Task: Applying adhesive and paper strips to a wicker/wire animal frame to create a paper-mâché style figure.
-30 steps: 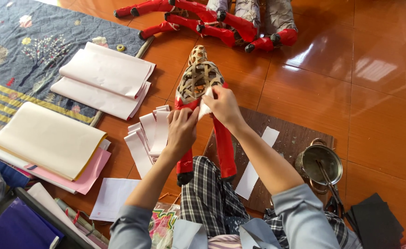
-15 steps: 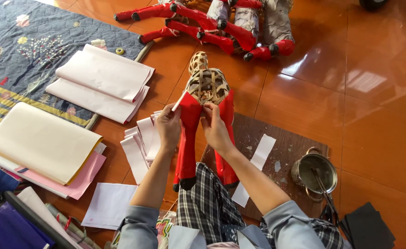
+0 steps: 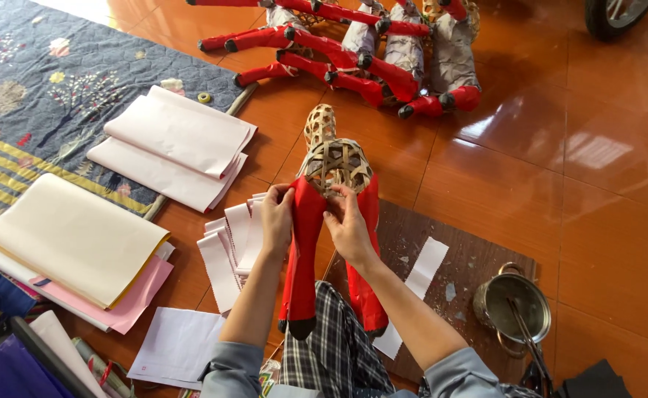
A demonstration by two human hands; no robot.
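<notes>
Hands are pinching red paper onto a woven bamboo animal frame (image 3: pixel 333 166) lying lengthwise away from the person, red legs (image 3: pixel 303 254) toward the lap. Left hand (image 3: pixel 277 220) is gripping the left leg's top; right hand (image 3: pixel 348 228) is pressing paper beside it, equally near.

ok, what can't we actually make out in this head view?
- Woven frame figure: the underside and the spot being worked are covered by left hand and right hand.
- Red leg: its black tip overlaps the checked cloth; contact unclear.
- Metal pot: contents unreadable in glare and shadow.
- Finished figures: tops cut by the top edge.
- Wheel: mostly out of frame.
</notes>
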